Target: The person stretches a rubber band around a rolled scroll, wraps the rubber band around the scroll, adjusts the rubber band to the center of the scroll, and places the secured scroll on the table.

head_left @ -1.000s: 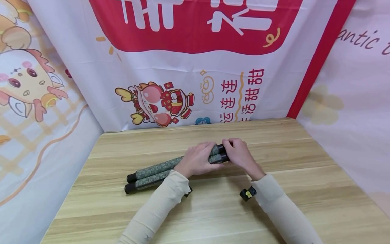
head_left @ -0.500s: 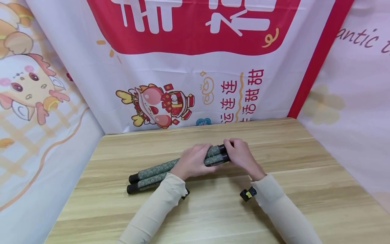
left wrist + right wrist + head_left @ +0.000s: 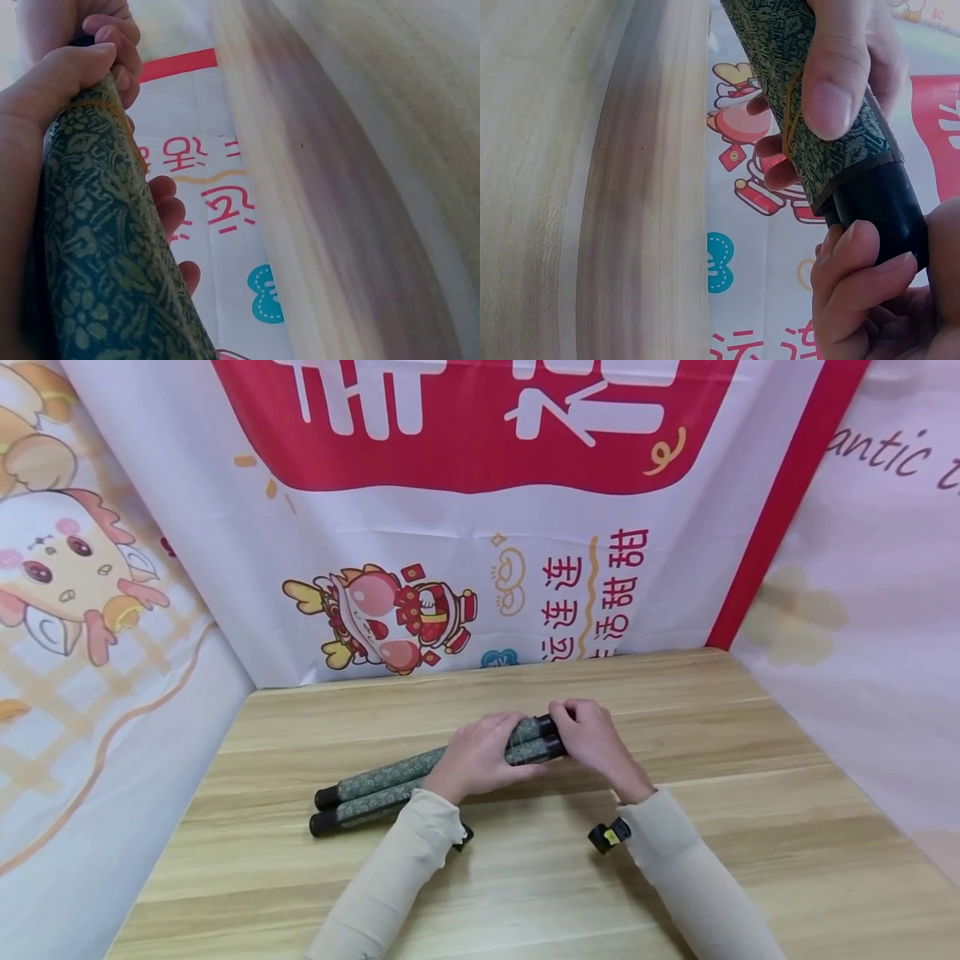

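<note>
A double-rolled scroll (image 3: 390, 774) in green floral brocade, with black end caps, lies slanted over the table, its right end held up toward my hands. My left hand (image 3: 480, 758) grips the two rolls near that right end, thumb on one side and fingers around the other, as the left wrist view of the brocade (image 3: 97, 240) shows. A thin yellow band (image 3: 790, 112) circles the scroll by the left thumb. With curled fingers, my right hand (image 3: 594, 739) holds the black end cap (image 3: 881, 210); its palm side partly hides the cap's tip.
The wood-grain table (image 3: 525, 877) meets a printed cloth backdrop (image 3: 450, 518) behind the scroll, with more cloth at the left and right sides. A small black wrist camera (image 3: 609, 836) hangs under the right sleeve.
My left hand has shifted very slightly left along the scroll, showing a little more brocade by the right end. The right hand stays on the end cap.
</note>
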A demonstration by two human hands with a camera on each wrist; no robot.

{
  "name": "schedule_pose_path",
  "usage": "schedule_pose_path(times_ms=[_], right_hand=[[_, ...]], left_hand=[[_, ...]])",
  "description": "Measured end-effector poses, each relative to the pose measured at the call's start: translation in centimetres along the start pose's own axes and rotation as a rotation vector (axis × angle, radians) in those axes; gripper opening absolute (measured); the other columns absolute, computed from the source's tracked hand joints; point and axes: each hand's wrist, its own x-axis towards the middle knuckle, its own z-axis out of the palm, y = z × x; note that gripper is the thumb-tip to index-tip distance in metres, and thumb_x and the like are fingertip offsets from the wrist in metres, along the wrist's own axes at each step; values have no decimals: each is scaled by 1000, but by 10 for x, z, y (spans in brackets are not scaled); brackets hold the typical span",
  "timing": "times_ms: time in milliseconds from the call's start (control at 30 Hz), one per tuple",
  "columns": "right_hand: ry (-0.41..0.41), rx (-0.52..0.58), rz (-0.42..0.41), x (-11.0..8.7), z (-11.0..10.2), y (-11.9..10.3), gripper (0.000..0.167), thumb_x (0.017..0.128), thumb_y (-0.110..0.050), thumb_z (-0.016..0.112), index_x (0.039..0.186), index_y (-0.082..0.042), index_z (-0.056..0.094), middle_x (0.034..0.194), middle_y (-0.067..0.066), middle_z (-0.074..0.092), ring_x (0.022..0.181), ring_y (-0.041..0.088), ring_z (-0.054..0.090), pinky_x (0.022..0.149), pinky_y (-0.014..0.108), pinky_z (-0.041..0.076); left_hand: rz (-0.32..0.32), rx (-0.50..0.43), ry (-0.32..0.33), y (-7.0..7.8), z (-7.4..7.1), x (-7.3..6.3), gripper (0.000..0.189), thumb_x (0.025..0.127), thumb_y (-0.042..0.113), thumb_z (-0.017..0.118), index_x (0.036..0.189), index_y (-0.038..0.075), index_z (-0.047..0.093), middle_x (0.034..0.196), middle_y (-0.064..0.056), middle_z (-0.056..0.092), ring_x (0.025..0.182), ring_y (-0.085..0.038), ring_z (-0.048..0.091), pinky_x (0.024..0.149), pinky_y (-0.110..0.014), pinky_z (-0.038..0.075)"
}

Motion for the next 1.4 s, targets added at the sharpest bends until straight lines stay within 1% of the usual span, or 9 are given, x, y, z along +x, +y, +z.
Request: schedule_pose_path(times_ms=[200, 433, 600, 700, 800, 933, 1033, 1167, 1400], right_hand=[[-3, 12, 10, 0, 3, -3, 47, 110, -45, 43, 107, -8, 73, 93, 16, 69, 66, 22, 65, 62, 46, 62], [20, 1, 1, 1, -1, 3, 49, 111, -46, 42, 105, -7, 73, 91, 17, 69, 63, 22, 65, 60, 45, 62], [29, 8, -9, 1, -2, 4, 49, 111, -43, 42, 103, -6, 73, 91, 19, 70, 64, 32, 70, 62, 51, 62], [24, 8, -16, 0, -1, 2, 49, 111, -43, 42, 103, -5, 73, 90, 18, 69, 63, 31, 69, 60, 50, 62], [22, 0, -20, 0, -1, 1, 49, 111, -43, 42, 102, -6, 72, 88, 16, 68, 61, 25, 66, 56, 42, 60], [25, -4, -33, 2, -5, 3, 48, 110, -43, 43, 102, -6, 72, 87, 16, 68, 63, 28, 67, 52, 35, 57], [42, -3, -37, 3, -10, 4, 47, 110, -42, 44, 100, -6, 72, 87, 17, 69, 62, 32, 69, 54, 41, 59], [50, 4, -25, 5, -14, 6, 46, 111, -41, 44, 99, -6, 72, 86, 17, 69, 56, 27, 68, 57, 48, 61], [34, -13, -20, 2, -12, 1, 47, 111, -42, 43, 103, -6, 72, 91, 18, 69, 58, 24, 66, 53, 36, 58]], left_hand=[[6, -37, 8, -7, -4, -5, 72, 83, 64, 81, 136, 18, 64, 122, 1, 72, 105, -16, 68, 90, -40, 58], [-12, -10, 4, -11, -9, -8, 67, 79, 54, 86, 130, 15, 66, 118, -1, 74, 101, -19, 70, 88, -43, 59], [4, 23, 28, -9, -7, -7, 82, 79, 58, 84, 146, 17, 59, 139, -4, 69, 124, -24, 67, 99, -49, 57], [27, -3, 58, -5, -5, -5, 88, 83, 65, 80, 153, 18, 53, 150, -5, 62, 137, -26, 61, 107, -53, 53], [43, -47, 65, -4, -3, -3, 82, 88, 64, 77, 152, 17, 56, 149, -5, 63, 137, -26, 61, 109, -52, 52], [38, -94, 23, -9, -7, -2, 77, 88, 59, 80, 149, 16, 59, 147, -4, 66, 136, -24, 63, 113, -48, 51], [14, -102, -12, -16, -14, -3, 79, 85, 60, 83, 148, 18, 61, 146, -2, 67, 135, -22, 63, 114, -46, 50], [4, -88, -28, -23, -20, -5, 78, 83, 56, 86, 147, 17, 62, 144, -2, 68, 134, -23, 64, 113, -45, 50], [32, 5, 24, -15, -8, -3, 93, 83, 67, 80, 155, 16, 52, 153, -5, 61, 140, -27, 60, 114, -50, 50]])
